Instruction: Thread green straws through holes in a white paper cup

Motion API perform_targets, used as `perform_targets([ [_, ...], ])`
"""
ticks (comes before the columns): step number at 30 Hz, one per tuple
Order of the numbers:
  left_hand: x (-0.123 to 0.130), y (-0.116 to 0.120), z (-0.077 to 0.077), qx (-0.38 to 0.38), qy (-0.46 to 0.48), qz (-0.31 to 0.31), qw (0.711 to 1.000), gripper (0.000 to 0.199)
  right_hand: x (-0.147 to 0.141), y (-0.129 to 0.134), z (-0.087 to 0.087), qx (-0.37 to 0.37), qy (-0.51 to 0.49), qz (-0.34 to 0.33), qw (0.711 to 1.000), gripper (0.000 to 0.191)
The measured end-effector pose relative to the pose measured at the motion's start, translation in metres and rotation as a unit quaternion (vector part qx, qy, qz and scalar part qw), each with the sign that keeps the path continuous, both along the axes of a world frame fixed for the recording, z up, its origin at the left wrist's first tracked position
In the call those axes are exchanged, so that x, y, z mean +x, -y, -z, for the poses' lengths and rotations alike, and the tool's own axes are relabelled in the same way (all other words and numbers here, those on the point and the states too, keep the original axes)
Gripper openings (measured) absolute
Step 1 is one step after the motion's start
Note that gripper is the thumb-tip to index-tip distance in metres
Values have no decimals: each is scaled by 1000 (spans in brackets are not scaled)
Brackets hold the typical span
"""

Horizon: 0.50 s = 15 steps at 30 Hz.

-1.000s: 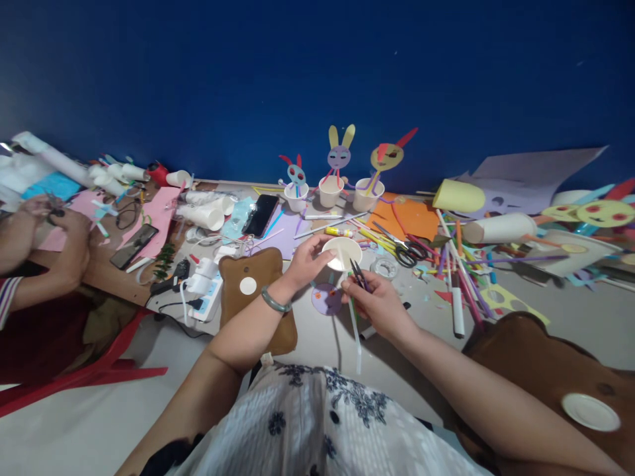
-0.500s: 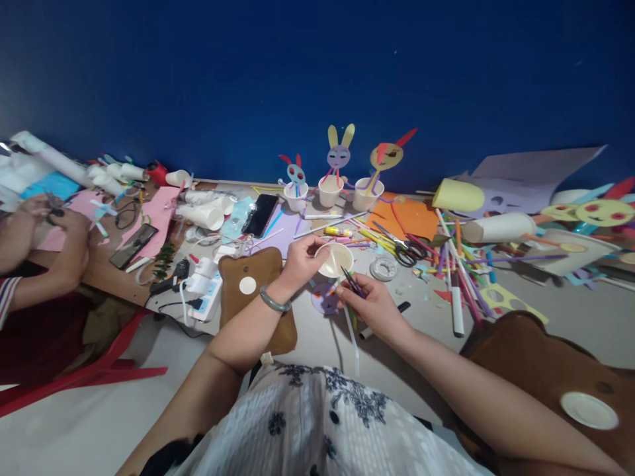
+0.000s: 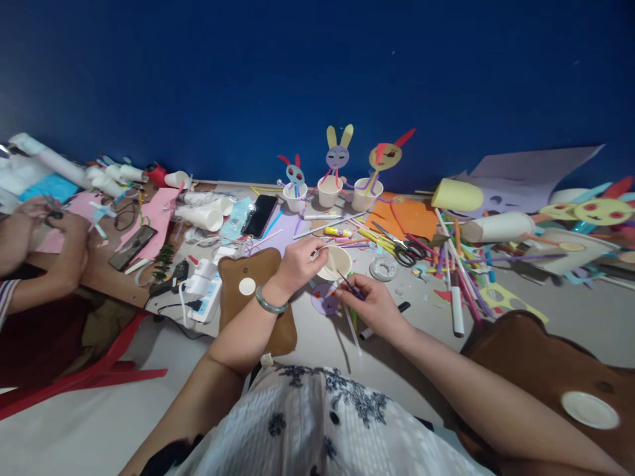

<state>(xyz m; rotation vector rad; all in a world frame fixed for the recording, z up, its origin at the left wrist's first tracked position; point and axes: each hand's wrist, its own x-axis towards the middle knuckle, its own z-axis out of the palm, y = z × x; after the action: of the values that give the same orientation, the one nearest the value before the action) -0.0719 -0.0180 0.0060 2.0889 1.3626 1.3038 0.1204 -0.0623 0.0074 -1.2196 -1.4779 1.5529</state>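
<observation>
Already, three paper rabbits (image 3: 337, 157) stand finished-looking in cups (image 3: 330, 193) by the wall. Your left hand (image 3: 299, 266) pinches the rim of a paper cup (image 3: 340, 256) with no rabbit in it; your right fingers clamp a dark pointed tool (image 3: 353, 288) at its edge. Judging by those three, the purple paper face (image 3: 324, 301) below it remains unmounted.
</observation>
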Motion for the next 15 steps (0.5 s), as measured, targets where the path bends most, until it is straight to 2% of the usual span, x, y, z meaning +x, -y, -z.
perform_targets([
  [7,-1,4,0,72,-53,-13,996,15,1,0,4,30,13,5,999,18],
  [15,-2,6,2,132,-23,-21,991,16,6,-1,2,73,40,-10,996,12],
])
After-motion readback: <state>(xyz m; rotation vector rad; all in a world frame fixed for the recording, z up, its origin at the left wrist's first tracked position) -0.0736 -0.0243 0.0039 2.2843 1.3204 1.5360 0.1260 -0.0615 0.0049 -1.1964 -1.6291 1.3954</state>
